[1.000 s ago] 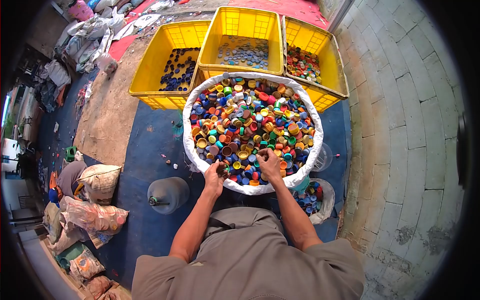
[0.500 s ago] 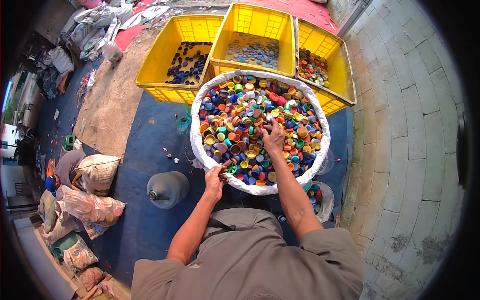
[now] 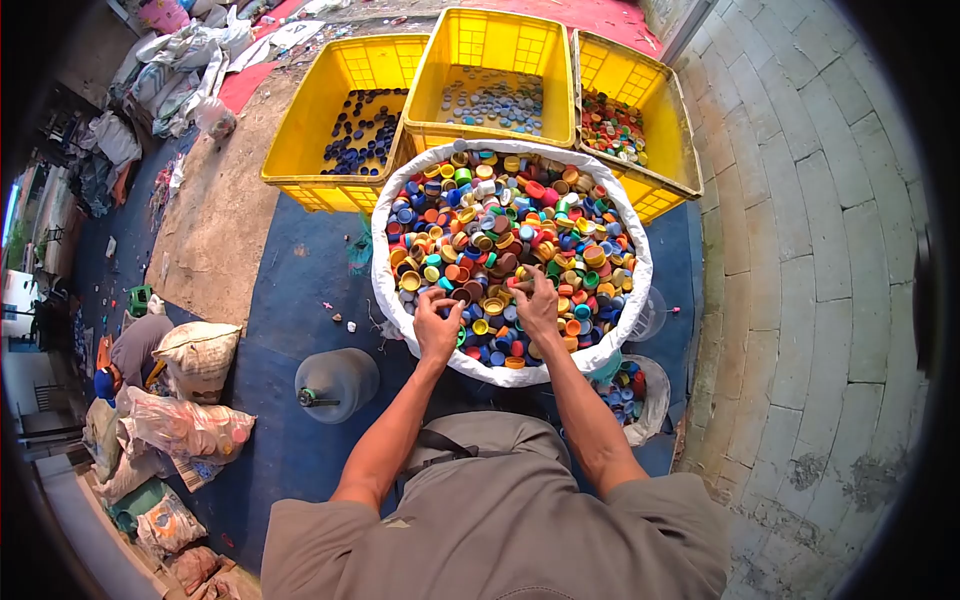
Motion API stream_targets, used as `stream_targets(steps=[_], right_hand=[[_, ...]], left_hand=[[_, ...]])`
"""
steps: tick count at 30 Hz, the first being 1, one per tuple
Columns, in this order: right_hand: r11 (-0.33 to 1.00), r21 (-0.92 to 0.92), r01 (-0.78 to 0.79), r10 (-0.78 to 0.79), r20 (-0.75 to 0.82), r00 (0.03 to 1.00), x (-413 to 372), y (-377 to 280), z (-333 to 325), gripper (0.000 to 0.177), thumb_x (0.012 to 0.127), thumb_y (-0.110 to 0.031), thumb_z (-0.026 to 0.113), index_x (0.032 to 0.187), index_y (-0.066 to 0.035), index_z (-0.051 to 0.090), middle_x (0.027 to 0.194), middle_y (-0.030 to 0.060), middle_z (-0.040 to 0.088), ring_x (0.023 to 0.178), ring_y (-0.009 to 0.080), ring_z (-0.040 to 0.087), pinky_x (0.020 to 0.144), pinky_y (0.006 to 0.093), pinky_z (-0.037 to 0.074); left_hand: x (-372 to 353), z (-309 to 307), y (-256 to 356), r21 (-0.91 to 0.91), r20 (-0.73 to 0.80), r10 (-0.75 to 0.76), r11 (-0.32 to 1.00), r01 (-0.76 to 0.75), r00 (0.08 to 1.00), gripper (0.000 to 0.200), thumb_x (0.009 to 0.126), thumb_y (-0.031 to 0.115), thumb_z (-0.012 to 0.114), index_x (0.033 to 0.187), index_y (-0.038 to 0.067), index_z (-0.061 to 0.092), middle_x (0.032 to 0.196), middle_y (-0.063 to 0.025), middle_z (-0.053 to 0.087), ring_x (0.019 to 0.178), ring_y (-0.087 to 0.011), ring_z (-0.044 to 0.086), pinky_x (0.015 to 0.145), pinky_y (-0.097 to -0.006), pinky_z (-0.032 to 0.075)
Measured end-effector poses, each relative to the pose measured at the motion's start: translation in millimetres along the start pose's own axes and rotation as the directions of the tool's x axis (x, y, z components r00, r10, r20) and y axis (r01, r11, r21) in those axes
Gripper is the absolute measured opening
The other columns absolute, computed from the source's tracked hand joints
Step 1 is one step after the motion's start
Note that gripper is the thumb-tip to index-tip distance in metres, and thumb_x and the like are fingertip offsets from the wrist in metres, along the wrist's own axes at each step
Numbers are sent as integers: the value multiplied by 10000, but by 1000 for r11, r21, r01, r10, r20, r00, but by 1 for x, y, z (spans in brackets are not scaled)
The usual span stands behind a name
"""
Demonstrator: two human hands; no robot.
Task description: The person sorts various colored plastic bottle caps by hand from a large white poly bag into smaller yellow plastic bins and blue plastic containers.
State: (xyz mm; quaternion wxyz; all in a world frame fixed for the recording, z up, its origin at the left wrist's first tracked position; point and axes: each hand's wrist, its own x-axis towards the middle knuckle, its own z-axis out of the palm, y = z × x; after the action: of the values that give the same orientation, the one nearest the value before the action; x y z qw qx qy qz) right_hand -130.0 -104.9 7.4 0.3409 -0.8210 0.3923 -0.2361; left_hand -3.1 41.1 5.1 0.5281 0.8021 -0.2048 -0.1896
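A wide white sack (image 3: 380, 270) stands open in front of me, heaped with bottle caps (image 3: 500, 215) of many colours. Both my hands are down in its near side. My left hand (image 3: 437, 328) lies on the caps just inside the near rim, fingers curled over some of them. My right hand (image 3: 537, 305) is a little farther in, its fingertips pinched into the pile. The two hands are almost side by side. What each palm holds is hidden.
Behind the sack stand three yellow crates: the left crate (image 3: 300, 150) holds dark blue caps, the middle crate (image 3: 490, 40) grey-blue ones, the right crate (image 3: 665, 150) mixed ones. A water jug (image 3: 335, 380) lies at my left, a small bag of caps (image 3: 630, 390) at my right. A stone wall (image 3: 800, 250) runs along the right. A person (image 3: 125, 355) sits among sacks at far left.
My right hand reached deep into the pile, then drew back towards me. My left hand moved from the sack's near rim forward onto the caps.
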Motion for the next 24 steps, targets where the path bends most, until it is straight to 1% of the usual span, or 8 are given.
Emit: stream_targets(steps=[2,3,4,7,11,15,19,24], right_hand=[[907,365,-212,211,42,976,-16,-9,-8,442,801,-63,680,1201,4,507,880,89,680,854,196,601,804,325,482],[795,525,-303,302,90,949,-23,-11,-10,439,810,-67,681,1203,12,502,889,86,676,845,170,610,798,300,491],[707,643,-294,311,91,946,-30,-5,-8,442,829,-73,678,1216,22,485,907,75,654,830,123,618,782,257,502],[452,809,-377,422,179,889,-52,-6,-20,419,826,-38,675,1196,27,489,887,80,653,811,110,618,779,253,501],[237,862,-449,434,319,842,-73,-11,-36,457,837,-74,671,1229,15,453,906,60,615,829,127,619,771,262,520],[215,847,-486,414,371,831,-86,-9,-42,436,841,-83,666,1210,3,451,876,48,589,807,138,612,766,294,518],[200,862,-465,431,349,832,-93,-7,-42,424,840,-86,667,1206,6,474,825,54,617,739,126,619,704,244,496],[60,879,-474,412,410,814,-95,-5,-46,414,824,-65,627,1206,-11,476,931,70,592,828,147,617,731,283,501]], left_hand=[[16,9,5,176,-18,128,977,-123,992,408,739,157,726,1072,22,532,867,-46,685,912,-261,542,868,-402,406],[23,13,8,261,-5,173,951,-166,985,430,731,173,739,1087,38,539,877,-37,681,872,-260,545,841,-392,418],[30,19,9,369,-17,232,906,-210,972,444,728,183,743,1098,46,540,875,-41,677,866,-266,542,838,-395,417],[44,29,13,548,53,341,776,-313,938,477,720,222,751,1115,54,542,850,-68,660,853,-276,535,816,-404,417],[55,38,11,646,140,350,677,-354,926,489,714,250,758,1113,53,555,841,-74,657,858,-272,535,796,-399,421],[61,47,10,681,100,331,665,-307,938,450,709,273,768,1074,73,596,862,-105,624,879,-274,556,782,-394,436],[69,53,-7,636,48,257,737,-228,965,428,708,259,768,1071,93,617,863,-95,632,880,-270,561,785,-386,442],[60,51,-12,508,64,269,820,-264,961,372,708,233,768,1041,125,643,806,-34,681,846,-239,562,803,-386,419]])
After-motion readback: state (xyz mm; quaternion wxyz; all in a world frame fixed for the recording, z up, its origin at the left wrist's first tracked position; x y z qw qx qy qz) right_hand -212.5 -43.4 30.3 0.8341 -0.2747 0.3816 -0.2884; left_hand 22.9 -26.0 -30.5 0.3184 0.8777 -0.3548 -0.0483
